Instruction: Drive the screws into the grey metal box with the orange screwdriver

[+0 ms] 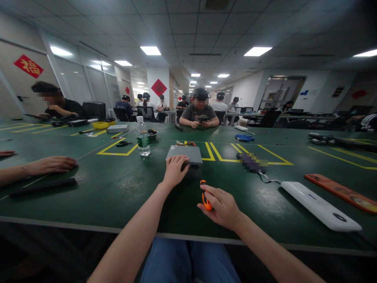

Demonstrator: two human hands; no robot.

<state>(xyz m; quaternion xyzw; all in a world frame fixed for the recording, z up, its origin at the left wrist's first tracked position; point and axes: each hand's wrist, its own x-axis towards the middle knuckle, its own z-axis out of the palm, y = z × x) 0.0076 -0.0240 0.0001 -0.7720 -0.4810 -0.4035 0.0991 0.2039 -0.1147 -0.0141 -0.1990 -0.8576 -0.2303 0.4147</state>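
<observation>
A grey metal computer power supply (193,154) lies flat on the green table, a socket in its near face and coloured wires (185,144) behind it. My left hand (176,169) grips its left part, fingers bent over the top and thumb near the front edge. Nearer to me, my right hand (220,202) is closed on an orange-and-black handled tool (207,202), held between thumb and fingers just above the table. The tool's exact kind cannot be made out, and its working end is not clear. Hand and power supply are apart.
On the left stand a water bottle (143,137) and a small bowl (152,134). A co-worker's hand (51,165) rests near a black bar (44,188). To the right lie a white power bank (319,205), an orange phone case (338,190) and blue gloves (244,138). Another person sits opposite.
</observation>
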